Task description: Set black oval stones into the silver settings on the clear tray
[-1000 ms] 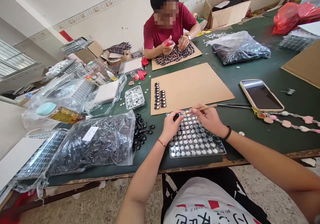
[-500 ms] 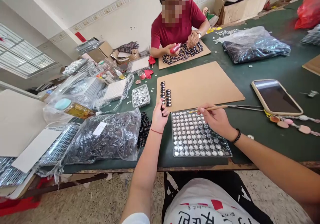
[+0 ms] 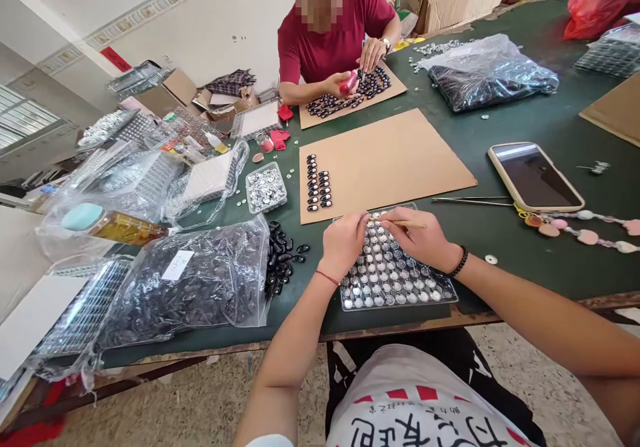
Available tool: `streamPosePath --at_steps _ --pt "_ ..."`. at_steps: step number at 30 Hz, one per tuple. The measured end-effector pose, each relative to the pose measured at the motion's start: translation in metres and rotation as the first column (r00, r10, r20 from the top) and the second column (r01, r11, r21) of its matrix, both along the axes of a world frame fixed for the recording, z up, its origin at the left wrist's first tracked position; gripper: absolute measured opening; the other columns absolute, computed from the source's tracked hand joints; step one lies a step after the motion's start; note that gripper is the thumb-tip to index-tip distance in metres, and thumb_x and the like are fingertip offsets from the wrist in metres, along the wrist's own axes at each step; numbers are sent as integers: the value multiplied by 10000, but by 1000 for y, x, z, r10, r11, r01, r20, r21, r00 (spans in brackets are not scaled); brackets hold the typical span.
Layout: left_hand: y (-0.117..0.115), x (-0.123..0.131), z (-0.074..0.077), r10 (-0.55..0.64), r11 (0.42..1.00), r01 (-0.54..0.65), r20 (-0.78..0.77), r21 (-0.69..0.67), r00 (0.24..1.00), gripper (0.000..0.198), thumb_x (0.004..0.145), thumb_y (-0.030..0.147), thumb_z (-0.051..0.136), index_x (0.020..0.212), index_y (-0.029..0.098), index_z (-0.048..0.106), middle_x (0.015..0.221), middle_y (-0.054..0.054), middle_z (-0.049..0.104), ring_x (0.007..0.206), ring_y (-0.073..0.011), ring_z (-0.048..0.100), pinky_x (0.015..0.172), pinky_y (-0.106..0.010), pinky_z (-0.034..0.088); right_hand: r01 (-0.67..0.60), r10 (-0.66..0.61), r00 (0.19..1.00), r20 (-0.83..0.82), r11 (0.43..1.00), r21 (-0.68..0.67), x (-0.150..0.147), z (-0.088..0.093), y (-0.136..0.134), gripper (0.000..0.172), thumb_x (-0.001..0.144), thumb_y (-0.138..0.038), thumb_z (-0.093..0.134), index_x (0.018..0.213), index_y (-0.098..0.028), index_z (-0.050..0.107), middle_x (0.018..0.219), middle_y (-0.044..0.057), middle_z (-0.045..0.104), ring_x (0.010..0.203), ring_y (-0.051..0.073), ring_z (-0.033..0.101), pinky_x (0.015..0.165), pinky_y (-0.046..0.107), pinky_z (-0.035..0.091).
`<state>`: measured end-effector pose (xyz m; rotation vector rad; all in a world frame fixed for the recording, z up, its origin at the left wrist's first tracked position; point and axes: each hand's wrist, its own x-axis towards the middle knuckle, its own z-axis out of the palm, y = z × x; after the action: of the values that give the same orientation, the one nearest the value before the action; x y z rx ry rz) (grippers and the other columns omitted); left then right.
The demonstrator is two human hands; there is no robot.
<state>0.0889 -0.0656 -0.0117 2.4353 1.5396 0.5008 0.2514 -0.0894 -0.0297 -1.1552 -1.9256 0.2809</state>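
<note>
1. On the near side of the green table (image 3: 520,260), in the head view: two bare hands nearly meeting, left hand (image 3: 344,244) and right hand (image 3: 419,242).
2. In the right hand: one thin wooden stick (image 3: 407,224), pinched between thumb and fingers, pointing left to just beside the left fingertips.
3. At the left hand: fingers curled in and drawn together; cannot tell what, if anything, is held.
4. Under the hands: one clear tray (image 3: 395,306), set with rows of round white discs (image 3: 424,296), partly covered, so no full count.
5. Just beyond: one brown cardboard sheet (image 3: 385,160), with two columns of glossy black pieces (image 3: 313,183) with pale faces, roughly a dozen.
6. To the left: one clear box (image 3: 269,209) full of silvery discs; nearer, one large clear bag (image 3: 200,294) of black pieces, bearing one white label (image 3: 178,265); farther left, one bottle (image 3: 130,229) of amber liquid.
7. To the right: one phone (image 3: 536,177), one pair of tweezers (image 3: 473,201).
8. On the far side: one person (image 3: 320,54), holding one red bottle (image 3: 349,84) over a second, crowded sheet (image 3: 395,89).
</note>
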Motion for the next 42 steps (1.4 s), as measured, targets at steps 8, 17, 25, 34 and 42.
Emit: streamPosePath --at_steps 8,17,25,34,42 --pt "-4 2 -2 -56 997 61 -100 45 993 329 882 356 257 833 194 539 758 -56 603 705 -165 546 565 -247 309 40 -37 999 -23 993 111 -2 -1 2 97 806 -219 504 744 -180 568 652 12 607 579 114 529 560 235 399" --pt "3 2 -12 127 909 145 590 -391 797 308 817 419 365 733 170 526 501 39 457 483 -90 424 511 -200 320 36 -31 991 -133 999 30 6 8 -1 113 811 -244 482 760 -190 566 594 -1 559 518 102 488 510 224 375" --pt "7 0 -10 210 910 107 668 -400 714 291 776 414 448 673 155 529 481 44 436 466 -70 372 493 -190 295 28 -26 986 -162 1000 9 7 7 2 140 817 -254 473 765 -189 585 639 9 590 583 120 533 553 236 394" --pt "18 -9 -10 696 475 544 674 -692 249 226 789 376 397 719 168 451 478 47 390 313 -43 279 319 -162 144 -81 -187 625 -758 950 -301 12 12 13 253 807 -404 474 725 -184 567 568 -18 535 372 63 421 372 212 319" --pt "14 -7 -11 727 450 599 661 -663 186 120 774 183 457 873 129 500 652 -35 542 434 -64 476 290 -123 181 -427 -326 275 -905 802 -418 22 10 25 246 737 -415 566 701 -172 556 548 -43 482 349 30 359 347 193 283"
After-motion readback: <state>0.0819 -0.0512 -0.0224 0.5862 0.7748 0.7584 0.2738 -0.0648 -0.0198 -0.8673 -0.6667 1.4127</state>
